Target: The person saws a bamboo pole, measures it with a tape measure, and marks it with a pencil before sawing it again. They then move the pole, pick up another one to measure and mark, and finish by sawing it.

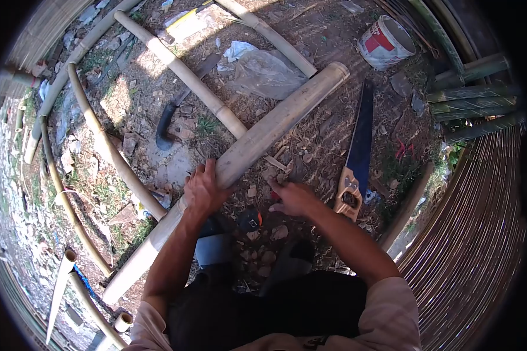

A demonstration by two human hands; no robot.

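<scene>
My left hand (205,190) is wrapped over a thick bamboo pole (257,143), which runs diagonally from lower left to upper right. Thinner poles meet it from the far side. My right hand (291,198) is low over the ground, just on the near side of the thick pole; a small red item (274,195) shows at its fingers, too hidden to name. Between my hands, near my feet, lies a dark round object with an orange mark (251,220). A handsaw (360,137) with a wooden handle rests to the right of my right hand.
A blade with a curved black handle (166,127) lies between the thinner poles. Beyond the thick pole are a clear plastic bag (266,75) and a white and red bucket (386,44). Green bamboo (474,100) is stacked at the right, above a slatted screen (465,216).
</scene>
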